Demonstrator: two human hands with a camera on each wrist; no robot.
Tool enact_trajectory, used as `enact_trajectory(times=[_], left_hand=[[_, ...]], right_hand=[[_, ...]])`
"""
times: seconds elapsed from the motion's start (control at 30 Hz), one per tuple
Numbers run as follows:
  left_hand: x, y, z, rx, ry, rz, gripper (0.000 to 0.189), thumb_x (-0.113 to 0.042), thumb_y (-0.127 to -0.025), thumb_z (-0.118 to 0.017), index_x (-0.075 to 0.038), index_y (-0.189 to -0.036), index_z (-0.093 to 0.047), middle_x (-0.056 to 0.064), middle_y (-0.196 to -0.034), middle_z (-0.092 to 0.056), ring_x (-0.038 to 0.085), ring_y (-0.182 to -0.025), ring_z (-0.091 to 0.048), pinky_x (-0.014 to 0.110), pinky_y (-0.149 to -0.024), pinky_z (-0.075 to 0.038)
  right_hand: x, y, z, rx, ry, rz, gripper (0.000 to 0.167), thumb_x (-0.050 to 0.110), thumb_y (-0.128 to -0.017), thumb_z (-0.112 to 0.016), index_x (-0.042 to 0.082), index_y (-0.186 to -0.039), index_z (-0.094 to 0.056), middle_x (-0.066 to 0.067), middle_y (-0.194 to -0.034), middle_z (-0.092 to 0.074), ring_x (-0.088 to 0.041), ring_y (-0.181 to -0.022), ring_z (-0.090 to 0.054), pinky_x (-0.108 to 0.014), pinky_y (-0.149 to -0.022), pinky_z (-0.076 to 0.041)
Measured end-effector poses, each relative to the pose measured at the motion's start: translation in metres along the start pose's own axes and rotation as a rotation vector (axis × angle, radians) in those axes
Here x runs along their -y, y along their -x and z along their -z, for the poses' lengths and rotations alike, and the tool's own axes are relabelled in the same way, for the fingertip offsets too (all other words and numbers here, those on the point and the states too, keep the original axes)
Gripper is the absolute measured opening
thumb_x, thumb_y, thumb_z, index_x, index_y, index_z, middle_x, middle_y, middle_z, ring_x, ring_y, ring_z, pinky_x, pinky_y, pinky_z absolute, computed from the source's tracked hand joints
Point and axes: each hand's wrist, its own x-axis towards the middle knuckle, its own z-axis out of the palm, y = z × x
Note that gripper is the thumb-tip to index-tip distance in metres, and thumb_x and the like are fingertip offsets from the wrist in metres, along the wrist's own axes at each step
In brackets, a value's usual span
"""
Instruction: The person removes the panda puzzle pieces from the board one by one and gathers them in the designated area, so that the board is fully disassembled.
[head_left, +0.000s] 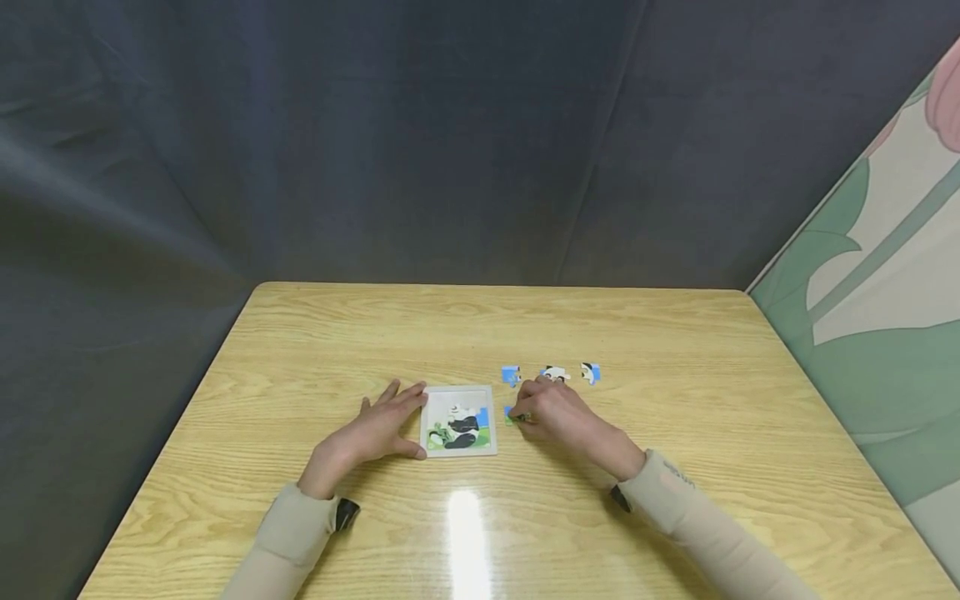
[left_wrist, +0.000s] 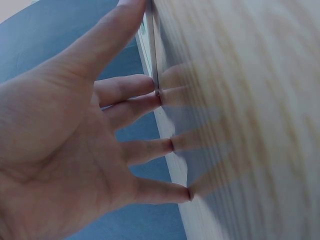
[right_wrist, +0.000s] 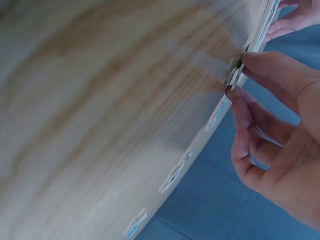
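Observation:
A square jigsaw tray (head_left: 459, 388) with a pale rim lies on the table, its lower part filled with assembled panda pieces (head_left: 462, 429). My left hand (head_left: 378, 433) is spread at its left side, thumb and fingertips right at the rim. In the left wrist view the straight fingers (left_wrist: 150, 150) reach down to the tabletop. Just right of the tray, my right hand (head_left: 561, 414) pinches a blue and green puzzle piece (head_left: 508, 415) between thumb and finger. Seen from the right wrist, that piece (right_wrist: 236, 77) is edge-on, close over the table.
Behind the right hand lie three loose puzzle pieces: a blue one (head_left: 511, 374), one with a panda face (head_left: 555, 372) partly behind the hand, and a white-and-blue one (head_left: 591, 372). Dark cloth (head_left: 450, 150) hangs behind the wooden table (head_left: 360, 325); a floral-patterned cloth (head_left: 885, 350) is at right.

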Motion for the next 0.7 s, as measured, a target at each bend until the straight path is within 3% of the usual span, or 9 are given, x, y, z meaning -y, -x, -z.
enact_trajectory(times=[0.2,0.4,0.53,0.7], left_hand=[[-0.001,0.001,0.001,-0.001,0.005,0.001,0.084,-0.033,-0.078,-0.078,-0.003,-0.146,-0.040,0.011,-0.159,-0.021,0.044,-0.144,-0.004,0.078,-0.100,-0.007],[-0.002,0.000,0.000,0.011,0.012,-0.002,0.084,-0.033,-0.078,-0.078,-0.003,-0.146,-0.039,0.010,-0.159,-0.020,0.044,-0.144,-0.005,0.078,-0.100,-0.007],[-0.001,-0.001,-0.001,0.002,0.003,-0.006,0.083,-0.034,-0.078,-0.078,-0.004,-0.145,-0.040,0.010,-0.159,-0.021,0.045,-0.144,-0.006,0.079,-0.099,-0.008],[0.002,-0.001,-0.001,-0.007,0.000,0.000,0.083,-0.034,-0.077,-0.079,-0.004,-0.144,-0.042,0.011,-0.158,-0.022,0.045,-0.143,-0.007,0.080,-0.098,-0.009]], right_hand=[[0.003,0.001,0.001,0.007,-0.021,-0.013,0.017,0.007,-0.074,-0.081,0.010,-0.090,-0.078,-0.002,-0.090,-0.068,-0.016,-0.079,-0.058,-0.026,-0.068,-0.049],[0.009,-0.001,0.000,-0.056,-0.055,-0.023,0.017,0.006,-0.077,-0.080,0.008,-0.093,-0.076,-0.003,-0.087,-0.065,-0.014,-0.076,-0.055,-0.026,-0.068,-0.049],[0.020,-0.013,0.000,-0.076,-0.078,-0.028,0.018,0.003,-0.078,-0.078,0.005,-0.096,-0.075,-0.004,-0.089,-0.067,-0.017,-0.079,-0.059,-0.028,-0.069,-0.051],[0.036,-0.034,-0.004,-0.008,-0.101,-0.024,0.024,0.004,-0.078,-0.078,0.004,-0.101,-0.073,-0.005,-0.096,-0.070,-0.020,-0.087,-0.063,-0.032,-0.075,-0.053]])
